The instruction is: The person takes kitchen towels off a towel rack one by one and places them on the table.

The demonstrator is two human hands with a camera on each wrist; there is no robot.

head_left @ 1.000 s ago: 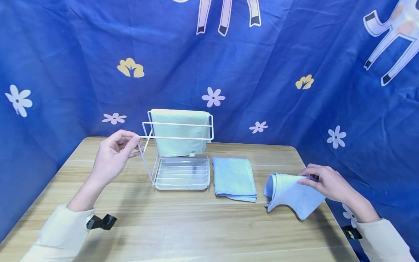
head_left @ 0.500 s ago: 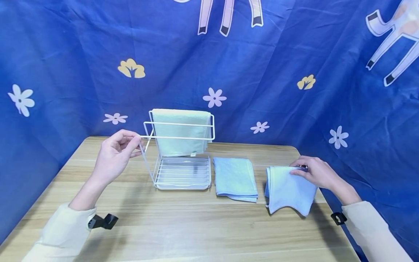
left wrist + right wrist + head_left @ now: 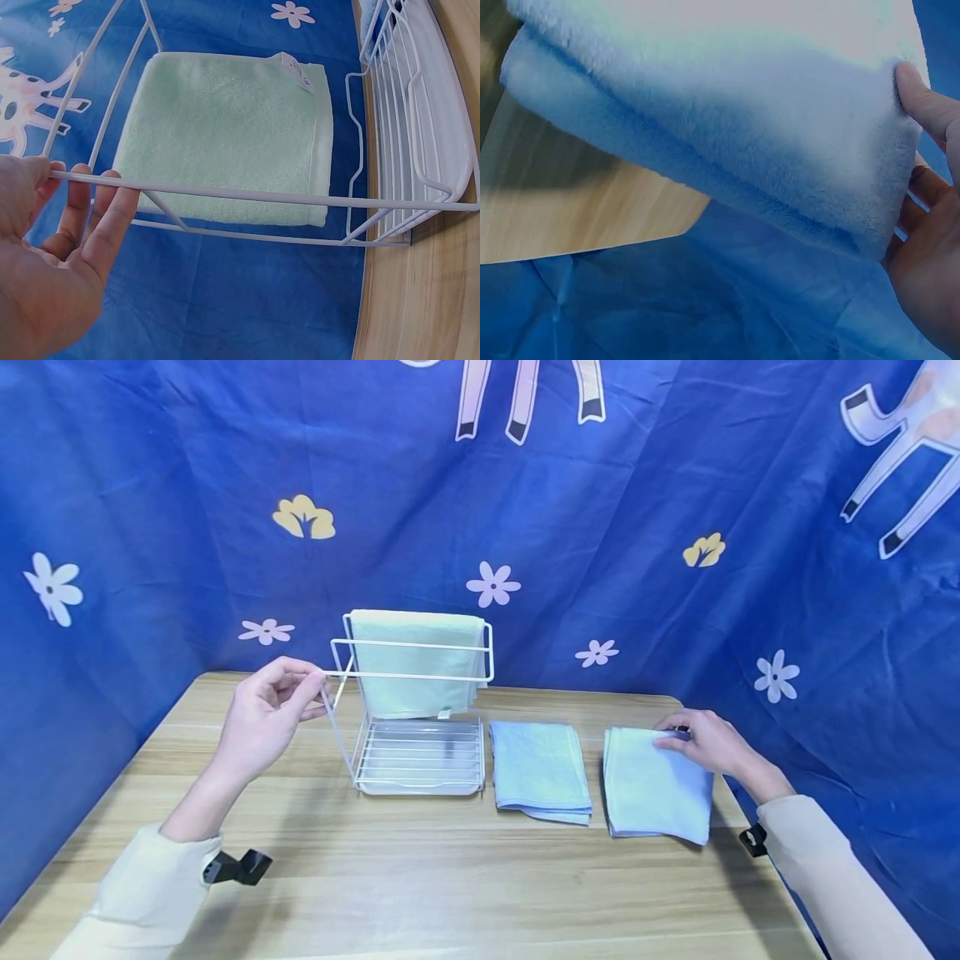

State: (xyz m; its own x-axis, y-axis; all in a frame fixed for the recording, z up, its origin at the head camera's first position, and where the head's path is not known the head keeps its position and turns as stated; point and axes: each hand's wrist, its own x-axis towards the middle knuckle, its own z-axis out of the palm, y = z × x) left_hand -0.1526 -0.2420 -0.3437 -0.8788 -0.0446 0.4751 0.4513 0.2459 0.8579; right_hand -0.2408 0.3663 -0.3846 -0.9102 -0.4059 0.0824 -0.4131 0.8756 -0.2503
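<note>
My left hand (image 3: 266, 710) pinches the upper left corner of a white wire rack (image 3: 405, 676), thumb on one side of the bar and fingers behind it, as the left wrist view also shows. Over the rack's rear bar hangs a pale green towel (image 3: 416, 664) with a small tag near its lower edge. At the table's right side my right hand (image 3: 712, 743) holds a folded light blue towel (image 3: 656, 789) by its upper edge, the thumb lying on the near face. In the right wrist view the fingers go behind this towel (image 3: 742, 127).
A second folded blue towel (image 3: 540, 768) lies flat on the wooden table (image 3: 450, 885), between the rack and the held towel. A clear tray (image 3: 420, 788) sits at the rack's base under its wires. A blue patterned curtain (image 3: 405, 527) closes off the back and sides.
My right hand has moved left and away from me with the blue towel, which now hangs straighter and flatter. My left hand keeps its grip on the rack; the rack stays put.
</note>
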